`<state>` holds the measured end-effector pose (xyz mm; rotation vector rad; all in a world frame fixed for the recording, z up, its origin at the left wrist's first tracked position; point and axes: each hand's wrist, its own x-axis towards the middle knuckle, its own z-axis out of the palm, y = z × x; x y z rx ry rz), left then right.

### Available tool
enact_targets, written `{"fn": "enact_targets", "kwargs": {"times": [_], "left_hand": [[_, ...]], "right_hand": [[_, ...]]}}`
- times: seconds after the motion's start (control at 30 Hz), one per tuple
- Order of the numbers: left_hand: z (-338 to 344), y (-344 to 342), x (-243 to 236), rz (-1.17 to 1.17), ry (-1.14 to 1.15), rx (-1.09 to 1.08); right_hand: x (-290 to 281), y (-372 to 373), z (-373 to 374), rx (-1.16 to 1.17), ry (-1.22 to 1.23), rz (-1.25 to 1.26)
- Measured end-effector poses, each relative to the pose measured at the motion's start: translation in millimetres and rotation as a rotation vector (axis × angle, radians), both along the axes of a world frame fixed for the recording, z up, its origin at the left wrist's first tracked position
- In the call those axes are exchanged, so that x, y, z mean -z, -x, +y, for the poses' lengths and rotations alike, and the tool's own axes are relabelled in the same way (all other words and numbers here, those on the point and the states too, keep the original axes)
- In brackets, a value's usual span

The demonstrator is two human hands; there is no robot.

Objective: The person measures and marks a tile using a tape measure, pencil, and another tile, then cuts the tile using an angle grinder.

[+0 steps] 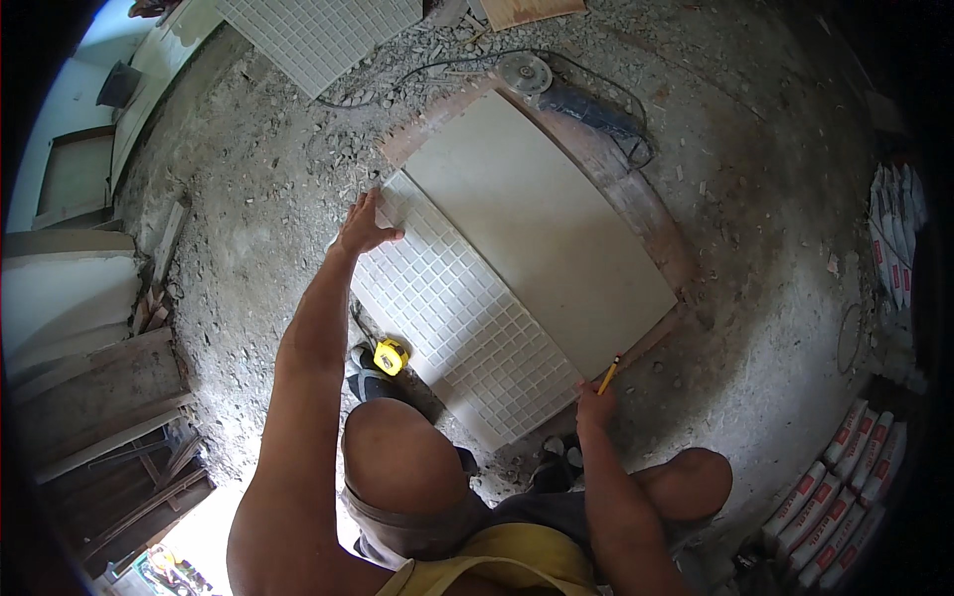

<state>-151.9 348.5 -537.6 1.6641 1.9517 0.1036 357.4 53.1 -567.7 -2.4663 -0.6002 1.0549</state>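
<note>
My left hand (366, 223) rests with fingers apart on the upper left edge of a white gridded-back tile (457, 318). A smooth beige tile (532, 219) lies along the gridded one's right side, both over a worn wooden board (651, 219). My right hand (596, 402) is closed on a yellow pencil (608, 373) at the near end where the two tiles meet. A yellow tape measure (391, 356) sits beside the gridded tile's left edge, by my foot.
An angle grinder (581, 111) with its cable lies beyond the tiles. Another gridded tile (318, 40) is at the upper left. Wood scraps (159, 308) and pale panels line the left. Stacked bags (835, 507) stand at the right. The rough floor (238, 179) has rubble.
</note>
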Motion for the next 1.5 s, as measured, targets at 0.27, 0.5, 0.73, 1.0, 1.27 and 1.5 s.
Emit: {"fn": "enact_targets", "kwargs": {"times": [0.27,0.5,0.73,1.0,1.27,1.5], "left_hand": [[0,-3,0,-0.009,-0.003,0.019],[-1,-7,5,0.023,0.025,-0.046],[-3,-7,11,0.014,0.006,-0.027],[-5,-15,2,0.03,-0.004,-0.04],[-6,-24,0,0.044,0.022,-0.055],[-5,-19,10,0.03,0.046,-0.073]], "right_hand": [[20,-5,-9,0.01,-0.083,-0.025],[18,-9,-12,-0.025,-0.078,-0.014],[9,-10,-8,-0.025,-0.057,-0.008],[-3,-11,-3,-0.045,-0.041,0.013],[1,-16,-6,-0.044,-0.025,0.008],[-12,-15,-3,-0.057,-0.01,0.028]]}}
